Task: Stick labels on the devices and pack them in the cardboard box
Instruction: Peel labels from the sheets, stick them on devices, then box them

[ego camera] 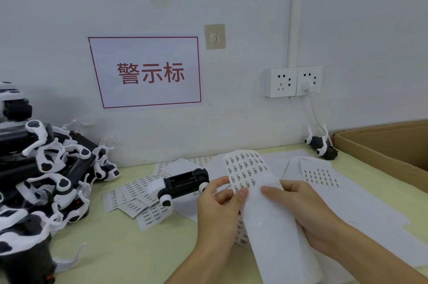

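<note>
Low in the centre of the frame both hands hold a long label sheet (261, 193), a strip of glossy white backing paper whose upper part carries rows of small black-printed labels and whose lower part is bare. The left hand (217, 209) pinches the sheet's left edge, thumb and forefinger closed on the paper beside the lowest printed rows; the right hand (305, 212) grips the right side, its thumb pressed flat across the front and its other fingers curled behind (they are hidden by the paper). The sheet bows gently, its long axis running from the bottom centre up and slightly left. Just left of the hands, on the pale green worktop (129, 244), lies one device (183, 185), a black plastic body with white rounded end pieces, its long axis roughly left to right, resting on scattered label sheets (132, 195). A heap of similar devices (44, 175) fills the left edge. Another lone device (322, 143) sits against the wall at the right, next to the open brown cardboard box (379, 144). A further sheet (320, 175) lies flat beyond the right hand.
</note>
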A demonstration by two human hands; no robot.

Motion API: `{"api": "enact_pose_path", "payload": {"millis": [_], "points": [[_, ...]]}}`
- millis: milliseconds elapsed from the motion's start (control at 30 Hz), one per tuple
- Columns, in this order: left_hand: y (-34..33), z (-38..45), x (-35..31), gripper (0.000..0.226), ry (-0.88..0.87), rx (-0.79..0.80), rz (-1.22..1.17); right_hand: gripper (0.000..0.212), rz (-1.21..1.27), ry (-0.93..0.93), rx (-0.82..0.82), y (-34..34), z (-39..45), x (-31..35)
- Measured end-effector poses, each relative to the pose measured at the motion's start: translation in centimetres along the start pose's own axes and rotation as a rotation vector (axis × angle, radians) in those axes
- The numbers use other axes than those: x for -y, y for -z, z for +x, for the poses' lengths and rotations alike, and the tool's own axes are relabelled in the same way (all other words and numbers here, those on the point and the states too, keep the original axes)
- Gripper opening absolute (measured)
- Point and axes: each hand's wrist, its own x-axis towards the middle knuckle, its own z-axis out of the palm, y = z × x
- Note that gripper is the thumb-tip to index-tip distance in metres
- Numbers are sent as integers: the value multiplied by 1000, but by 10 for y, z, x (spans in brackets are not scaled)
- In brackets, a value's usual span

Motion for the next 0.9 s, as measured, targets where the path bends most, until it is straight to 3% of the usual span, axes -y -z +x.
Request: {"api": "enact_pose_path", "payload": {"millis": [200,367,500,567,700,833,900], "points": [[-1,2,1,17,52,77,-84,16,6,11,51,-2,-3,3],[-1,3,-3,25,166,75,-270,19,12,17,71,-3,-4,2],[-1,-1,0,44,-110,-48,93,13,-9,37,35,-3,-4,2],[-1,-3,-1,39,-357,-100,348,13,-64,69,-11,-3,-4,1],[0,-5,0,20,-742,-19,697,13,-198,159,-47,-5,-5,-3],[-4,-8,0,10,-742,84,795,18,-324,262,-92,-7,-5,-4],[-5,-8,-2,11,-668,94,736,25,-378,306,-103,-6,-6,-4]]}}
